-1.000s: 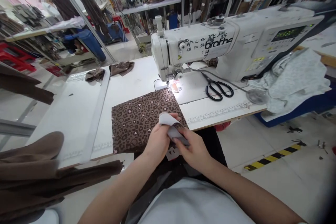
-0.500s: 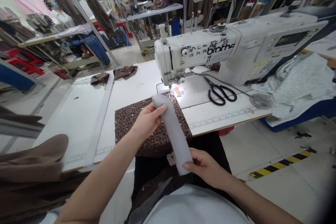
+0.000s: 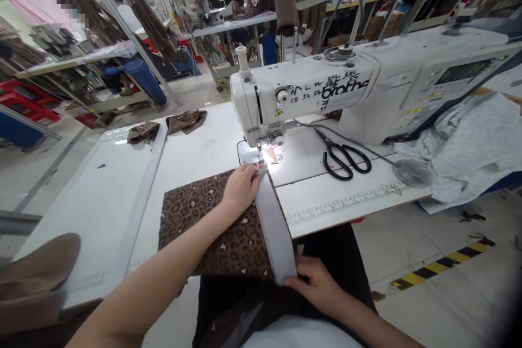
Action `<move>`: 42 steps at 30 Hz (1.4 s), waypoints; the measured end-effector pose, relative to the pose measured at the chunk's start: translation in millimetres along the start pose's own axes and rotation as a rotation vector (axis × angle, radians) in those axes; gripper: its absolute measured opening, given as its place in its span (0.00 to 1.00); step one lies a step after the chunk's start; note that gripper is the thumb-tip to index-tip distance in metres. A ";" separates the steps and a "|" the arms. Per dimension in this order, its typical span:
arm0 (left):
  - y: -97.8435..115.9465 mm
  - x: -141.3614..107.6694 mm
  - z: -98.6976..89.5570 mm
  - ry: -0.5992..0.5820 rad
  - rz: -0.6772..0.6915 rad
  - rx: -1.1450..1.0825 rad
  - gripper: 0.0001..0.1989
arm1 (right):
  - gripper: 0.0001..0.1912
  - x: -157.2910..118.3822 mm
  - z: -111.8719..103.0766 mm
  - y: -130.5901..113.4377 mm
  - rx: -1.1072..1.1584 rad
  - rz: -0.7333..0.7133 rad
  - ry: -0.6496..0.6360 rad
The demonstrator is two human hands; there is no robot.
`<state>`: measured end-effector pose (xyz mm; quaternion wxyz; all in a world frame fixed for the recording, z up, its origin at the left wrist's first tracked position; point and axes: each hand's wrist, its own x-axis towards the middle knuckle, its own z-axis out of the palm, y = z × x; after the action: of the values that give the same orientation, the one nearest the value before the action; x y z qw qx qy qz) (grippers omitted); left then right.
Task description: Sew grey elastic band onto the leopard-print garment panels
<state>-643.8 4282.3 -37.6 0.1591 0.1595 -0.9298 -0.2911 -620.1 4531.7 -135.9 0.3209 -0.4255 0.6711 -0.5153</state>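
While left hand (image 3: 241,189) is pressing grey strip (image 3: 274,228) along leopard-print fabric (image 3: 232,244), fingers flat, fingers of right hand (image 3: 314,284) are gripping strip's end at 6 o'clock; no stitching showing.

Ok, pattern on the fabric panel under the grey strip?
Brown leopard print with pink flecks on the fabric panel; head view shows it.

White sewing table (image 3: 196,157), carrying: white Brother sewing machine (image 3: 302,92), black-handled scissors (image 3: 346,160), brown leopard-print fabric panel (image 3: 212,228), two crumpled leopard-print scraps (image 3: 185,121).
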 end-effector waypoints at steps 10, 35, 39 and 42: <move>-4.8 7.6 -14.4 -0.085 -0.123 -0.015 0.07 | 0.21 -5.8 15.7 20.8 0.010 -0.019 -0.064; 0.4 -7.4 -6.3 -0.168 0.245 0.228 0.11 | 0.19 3.1 10.9 21.7 -0.073 -0.026 -0.079; 3.1 -25.8 -6.3 -0.218 0.183 0.164 0.23 | 0.19 7.9 7.3 15.5 -0.098 -0.048 -0.076; -3.2 -25.0 -7.1 -0.217 0.184 0.160 0.24 | 0.18 14.9 2.6 7.8 -0.092 -0.025 -0.080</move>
<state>-617.9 4286.1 -39.0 0.0704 0.0533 -0.9724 -0.2159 -626.1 4518.0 -144.0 0.3214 -0.4684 0.6754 -0.4702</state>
